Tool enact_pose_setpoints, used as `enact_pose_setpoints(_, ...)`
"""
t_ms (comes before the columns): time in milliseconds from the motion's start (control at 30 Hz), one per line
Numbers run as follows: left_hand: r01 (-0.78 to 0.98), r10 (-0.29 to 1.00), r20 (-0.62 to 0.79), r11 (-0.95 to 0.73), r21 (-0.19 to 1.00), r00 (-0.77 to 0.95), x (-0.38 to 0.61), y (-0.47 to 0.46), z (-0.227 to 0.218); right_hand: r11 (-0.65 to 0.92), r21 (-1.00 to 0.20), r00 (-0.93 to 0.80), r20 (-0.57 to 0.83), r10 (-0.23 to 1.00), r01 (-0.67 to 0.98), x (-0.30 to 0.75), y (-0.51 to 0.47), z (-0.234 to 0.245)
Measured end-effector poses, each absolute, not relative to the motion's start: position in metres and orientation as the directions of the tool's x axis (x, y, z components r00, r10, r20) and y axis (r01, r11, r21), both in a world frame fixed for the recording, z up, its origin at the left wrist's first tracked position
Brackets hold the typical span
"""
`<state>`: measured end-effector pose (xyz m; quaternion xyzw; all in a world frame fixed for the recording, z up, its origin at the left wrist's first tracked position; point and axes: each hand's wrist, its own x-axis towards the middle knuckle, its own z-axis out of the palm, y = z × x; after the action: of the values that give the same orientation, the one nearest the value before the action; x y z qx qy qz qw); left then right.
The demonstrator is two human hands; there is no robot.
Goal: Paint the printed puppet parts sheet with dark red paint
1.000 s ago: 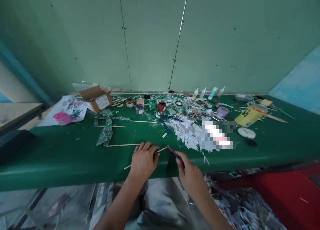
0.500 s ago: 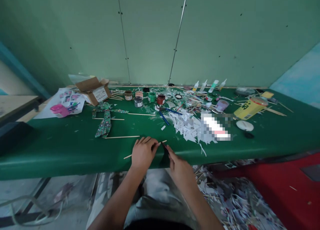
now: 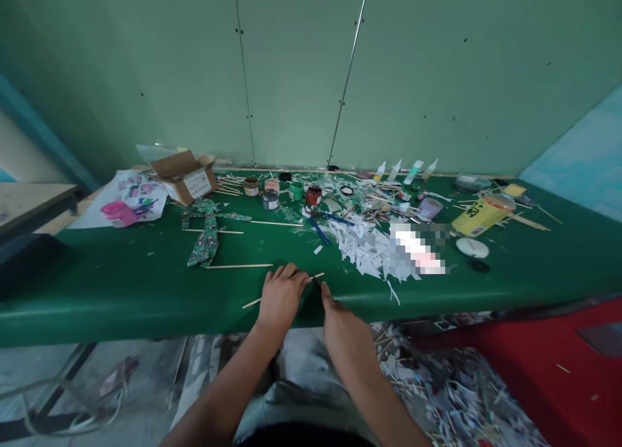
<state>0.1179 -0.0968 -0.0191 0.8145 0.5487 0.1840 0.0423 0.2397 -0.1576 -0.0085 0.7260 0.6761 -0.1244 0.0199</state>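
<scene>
While the left hand [image 3: 280, 296] lies flat on a thin wooden stick [image 3: 315, 277] at the near edge of the table [image 3: 121, 291], fingers pressed together over it, the right hand [image 3: 343, 320] closes in from the other side, its fingers [image 3: 324, 293] pinched on a small dark tool whose shape is too small to make out. A second ago that tool showed a reddish blade well to the right of the stick's free end; now the right hand has slid leftward until its fingertips sit just beside the left hand, with the tool at the stick. The left hand has hardly moved, so the stick stays pinned in place, and the work looks to have passed from approaching the stick to working on it.

Beyond the stick lies a second stick [image 3: 239, 265], and beyond that a patterned fabric figure [image 3: 207, 236]. Farther back from the stick stand small paint pots [image 3: 291, 191], some open and showing colour, others lidded. To the far left of the stick an open cardboard box [image 3: 184, 175] leans, its contents hidden. To the right of the stick spreads a heap of white paper scraps [image 3: 364, 246], then a yellow tub [image 3: 479, 215] lying on its side, a white lid [image 3: 472, 247] near it.
</scene>
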Motion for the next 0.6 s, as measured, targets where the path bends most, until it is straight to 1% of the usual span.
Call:
enact_pose_setpoints(133,0.859,0.904,0.244,-0.414,0.302,0.350,0.116,-0.095,-0.017,-0.035,-0.110,0.011,-0.213,0.977,0.993,0.236,-0.156,0.000)
enact_pose_setpoints(333,0.860,0.912,0.251,-0.395,0.323,0.325,0.117,-0.095,-0.017,-0.015,-0.129,-0.017,-0.242,0.970,0.991,0.242,-0.157,0.001)
enact_pose_setpoints(500,0.853,0.906,0.263,-0.408,0.326,0.333,0.117,-0.096,-0.018,-0.009,-0.177,-0.029,-0.212,0.977,0.984,0.247,-0.156,-0.001)
enact_pose_setpoints(600,0.839,0.898,0.266,-0.427,0.338,0.350,0.115,-0.096,-0.017,-0.025,-0.204,-0.022,-0.226,0.974,0.979,0.247,-0.154,0.001)
